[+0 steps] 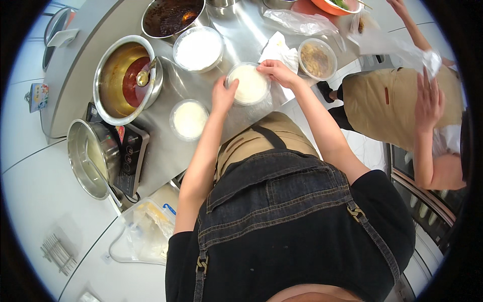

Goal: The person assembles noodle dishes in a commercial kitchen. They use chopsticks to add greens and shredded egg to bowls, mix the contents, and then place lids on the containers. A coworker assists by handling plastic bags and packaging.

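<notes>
Both my hands are on a round clear plastic tub of white contents (248, 84) near the table's front edge. My left hand (223, 95) grips its left side, thumb by the rim. At the far right of the rim, my right hand (279, 74) pinches with bent fingers. A second tub with white contents (189, 120) stands to the left of my left wrist. Farther back is a larger tub of brighter white contents (199, 49). Right of my right hand sits a clear tub of brownish pieces (317, 59), beside a crumpled white cloth or tissue (278, 53).
At left, a steel bowl of reddish oil with a ladle (113, 80) and a steel pot with a handled utensil (83, 171) stand by a black cooker (132, 156). A pot of dark sauce (173, 17) is behind. A co-worker's hand (429, 103) holds clear plastic at right.
</notes>
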Motion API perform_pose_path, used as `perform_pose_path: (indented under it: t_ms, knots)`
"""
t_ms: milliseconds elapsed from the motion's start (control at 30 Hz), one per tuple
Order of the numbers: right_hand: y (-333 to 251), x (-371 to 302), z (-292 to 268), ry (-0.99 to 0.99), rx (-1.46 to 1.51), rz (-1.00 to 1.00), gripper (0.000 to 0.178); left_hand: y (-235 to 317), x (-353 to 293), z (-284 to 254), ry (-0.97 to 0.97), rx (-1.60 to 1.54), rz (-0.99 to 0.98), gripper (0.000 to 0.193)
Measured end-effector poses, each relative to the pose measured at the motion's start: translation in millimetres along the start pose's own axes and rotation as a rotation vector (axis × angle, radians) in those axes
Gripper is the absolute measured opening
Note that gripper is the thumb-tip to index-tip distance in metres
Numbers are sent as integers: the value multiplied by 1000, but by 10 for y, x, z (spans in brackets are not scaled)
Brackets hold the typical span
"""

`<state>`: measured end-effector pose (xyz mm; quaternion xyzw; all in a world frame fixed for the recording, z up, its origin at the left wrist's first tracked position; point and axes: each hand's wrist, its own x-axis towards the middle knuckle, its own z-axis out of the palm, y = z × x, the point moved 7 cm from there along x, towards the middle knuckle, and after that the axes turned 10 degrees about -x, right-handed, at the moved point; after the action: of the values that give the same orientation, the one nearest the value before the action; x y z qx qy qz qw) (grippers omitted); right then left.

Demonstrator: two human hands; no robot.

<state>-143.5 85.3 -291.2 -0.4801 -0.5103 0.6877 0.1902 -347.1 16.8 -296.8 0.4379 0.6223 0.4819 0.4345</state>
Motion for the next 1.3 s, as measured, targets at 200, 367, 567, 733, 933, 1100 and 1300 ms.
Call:
perform_pose_path:
  t_ms: [200, 367, 567, 733, 933, 1100, 1300]
  knots:
    - [-172, 26, 178, -43, -136, 1, 21, 7, 365, 266, -201, -334, -449, 23]
    - [234, -348, 144, 222, -65, 96, 27, -111, 258, 198, 56, -405, -424, 21]
    - [384, -819, 491, 273, 333, 157, 27, -269, 186, 176, 200, -509, -424, 19]
    - [422, -798, 406, 370, 294, 115, 26, -263, 65, 160, 219, -658, -365, 23]
    - [447, -723, 369, 473, 226, -35, 27, -203, -333, -130, -23, -261, -568, 27]
    - [456, -716, 382, 488, 239, -46, 26, -272, -579, -72, -254, -576, -706, 26]
    - [647, -654, 504, 557, 423, 108, 28, -404, -650, 32, -128, -850, -577, 17]
